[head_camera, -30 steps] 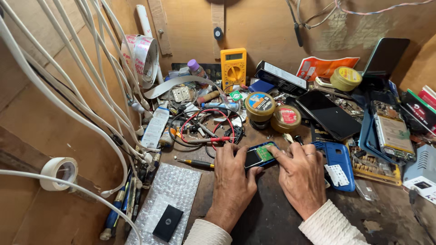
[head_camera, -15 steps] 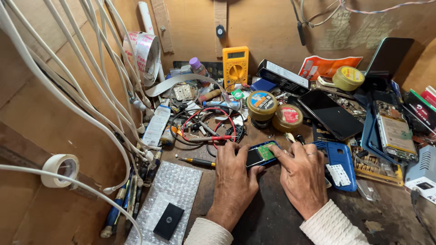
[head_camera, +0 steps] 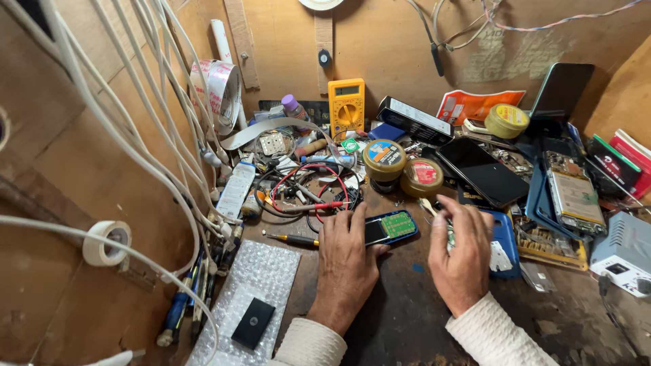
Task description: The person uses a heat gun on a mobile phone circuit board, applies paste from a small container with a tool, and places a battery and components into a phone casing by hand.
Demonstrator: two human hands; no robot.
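Blue-edged phone [head_camera: 388,228] under left hand [head_camera: 346,261] fingers, right hand [head_camera: 463,254] pinching something unclear, bare wood near table edge [head_camera: 407,318].

A single head-worn camera looks steeply down and forward from above the person's own forearms, close over the cluttered counter [head_camera: 407,325]. It faces the wooden back wall [head_camera: 393,41], with a side wall [head_camera: 81,169] running along the left edge. The hands [head_camera: 346,261] sit low in the centre, near the lens.
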